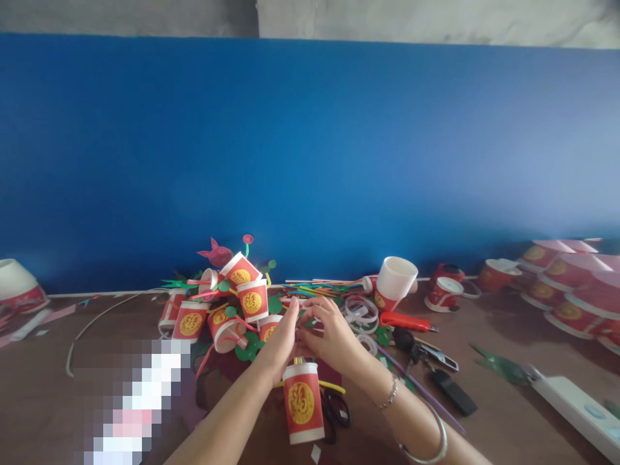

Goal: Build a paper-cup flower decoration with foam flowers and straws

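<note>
So there's a big blue panel [310, 161] behind the brown table [513, 361]. My left hand [281, 345] and right hand [334, 332] are close together, fingers bent; can't tell if they're clamped on anything. The red paper cup [303, 403] sits just below them, near black scissors [339, 410].

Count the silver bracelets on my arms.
2: a thin silver chain bracelet at the right wrist and a smooth, thicker silver bangle farther up that forearm. Any beyond the picture's edge would be hidden.
</note>
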Demonstrator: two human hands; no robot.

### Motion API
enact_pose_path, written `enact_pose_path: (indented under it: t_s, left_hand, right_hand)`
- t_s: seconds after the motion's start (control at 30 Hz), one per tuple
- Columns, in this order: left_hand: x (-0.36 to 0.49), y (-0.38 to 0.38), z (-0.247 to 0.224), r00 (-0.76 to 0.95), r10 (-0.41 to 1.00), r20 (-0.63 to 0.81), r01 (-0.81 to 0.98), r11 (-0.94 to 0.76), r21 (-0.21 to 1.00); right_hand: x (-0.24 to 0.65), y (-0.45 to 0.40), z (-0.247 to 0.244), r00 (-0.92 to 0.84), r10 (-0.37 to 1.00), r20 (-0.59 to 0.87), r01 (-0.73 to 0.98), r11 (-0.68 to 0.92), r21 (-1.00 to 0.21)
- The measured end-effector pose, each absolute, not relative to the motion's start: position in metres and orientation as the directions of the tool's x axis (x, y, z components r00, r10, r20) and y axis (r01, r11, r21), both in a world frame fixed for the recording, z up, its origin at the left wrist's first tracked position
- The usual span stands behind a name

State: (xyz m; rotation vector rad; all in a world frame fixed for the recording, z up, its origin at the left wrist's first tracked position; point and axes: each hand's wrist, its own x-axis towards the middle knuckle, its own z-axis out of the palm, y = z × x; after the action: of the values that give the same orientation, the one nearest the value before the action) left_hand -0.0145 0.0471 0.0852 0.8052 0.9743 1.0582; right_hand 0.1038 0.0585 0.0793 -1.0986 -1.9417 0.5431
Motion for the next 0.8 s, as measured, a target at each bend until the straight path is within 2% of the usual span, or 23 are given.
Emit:
enact_pose_path:
  t_s: [0.1,0.17,0.27,0.33,0.43,0.57,0.8]
  left_hand:
    - [-0.015,0.048,0.084,0.324,0.893,-0.311,-0.382,0.425,0.821]
    - [-0.017,0.049,0.084,0.34,0.889,-0.307,-0.362,0.425,0.829]
    - [-0.023,0.052,0.086,0.294,0.921,-0.257,-0.253,0.335,0.908]
    - [-0.027,0.053,0.087,0.248,0.955,-0.164,-0.146,0.204,0.968]
    - [-0.033,0.056,0.088,0.217,0.974,-0.063,-0.014,0.067,0.998]
    - [-0.036,0.06,0.084,0.188,0.981,-0.057,0.093,0.04,0.995]
    - [-0.038,0.06,0.086,0.236,0.971,-0.04,0.106,0.015,0.994]
  right_hand:
    - [0.104,0.058,0.082,-0.295,0.872,0.391,0.452,0.488,-0.747]
    - [0.107,0.06,0.083,-0.277,0.89,0.361,0.413,0.45,-0.792]
    - [0.113,0.067,0.083,-0.24,0.923,0.3,0.345,0.37,-0.863]
    - [0.118,0.072,0.083,-0.212,0.944,0.254,0.31,0.312,-0.898]
    - [0.125,0.077,0.085,-0.178,0.963,0.2,0.309,0.248,-0.918]
    - [0.128,0.078,0.089,-0.171,0.974,0.146,0.295,0.192,-0.936]
    - [0.13,0.077,0.092,-0.202,0.974,0.101,0.222,0.146,-0.964]
